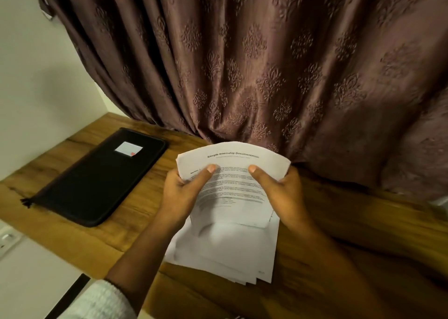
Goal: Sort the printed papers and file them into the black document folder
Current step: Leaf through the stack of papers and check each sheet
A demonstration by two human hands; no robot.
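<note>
Both hands are on the paper here: the left hand (180,192) and the right hand (278,192) each have a closed grip on the printed sheet (232,173) headed "Sample Internship Documentation". The thumbs are pressed on its face and the fingers are curled behind its side edges, so the top bows into an arch. Whether that is one page or a few together, I cannot tell. It is raised just above the stack of papers (225,253), which lies fanned and uneven on the wooden bench (101,241), close in front of the patterned curtain (266,64). Now the relation that matters: the black document folder (97,178) lies flat on the bench, well off to the left of both hands and apart from the stack. Its long axis runs on a slant from the near left to the far right, with the white label (128,148) at the far end and the zip pull (25,201) at the near-left end. It looks zipped closed. The left hand is plainly the nearer one, so by my reading that hand would have to let go and reach across to open it, while the right keeps the page. Filing looks hardly begun.
</note>
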